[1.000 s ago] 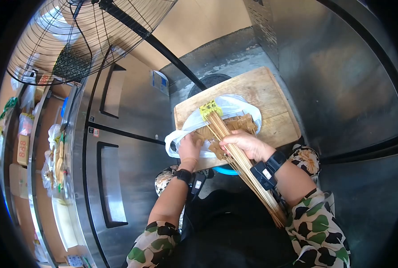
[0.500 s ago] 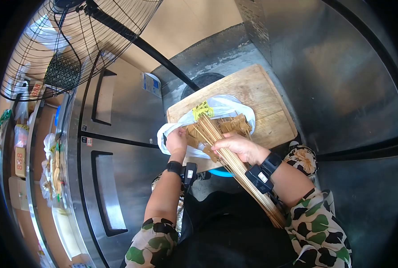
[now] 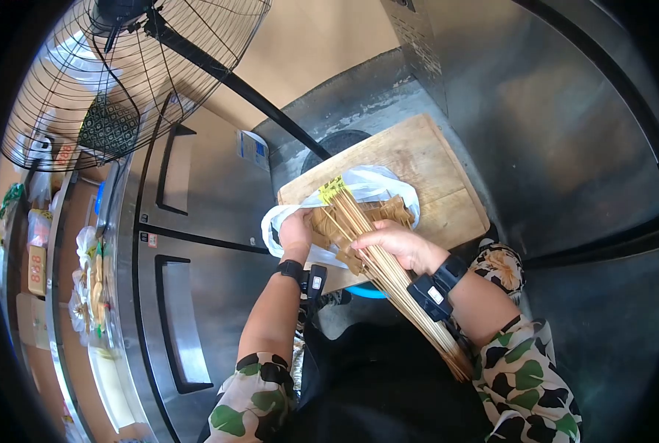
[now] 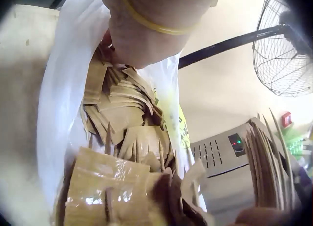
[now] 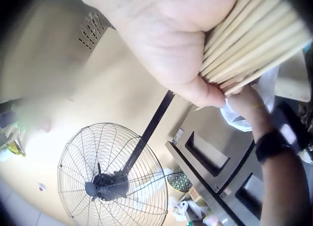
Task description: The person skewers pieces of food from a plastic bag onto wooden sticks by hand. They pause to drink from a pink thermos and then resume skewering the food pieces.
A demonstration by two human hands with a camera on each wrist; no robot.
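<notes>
My right hand (image 3: 396, 247) grips a thick bundle of bamboo skewers (image 3: 403, 299), thumb across the top, their tips pointing over the bag. In the right wrist view the skewers (image 5: 254, 40) fan out beside my thumb. A white plastic bag (image 3: 374, 177) lies spread, holding flat brown sheets (image 3: 381, 212) that look like tofu skin. In the left wrist view these sheets (image 4: 122, 113) are stacked and overlapping, with thin skewer tips among some. My left hand (image 3: 295, 230) reaches into the left side of the bag; its fingertips are hidden, so I cannot tell whether they pinch a sheet.
The bag rests on a wooden board (image 3: 444, 184), with a blue basin rim (image 3: 365, 292) below its near edge. A standing fan (image 3: 159, 66) leans in at upper left. Steel cabinets (image 3: 204, 199) stand left and right. Shelves with bagged goods (image 3: 86, 280) are at far left.
My left hand has shifted left and deeper into the bag's left side. The right hand keeps hold of the skewers, and their tips have moved slightly left in view.
</notes>
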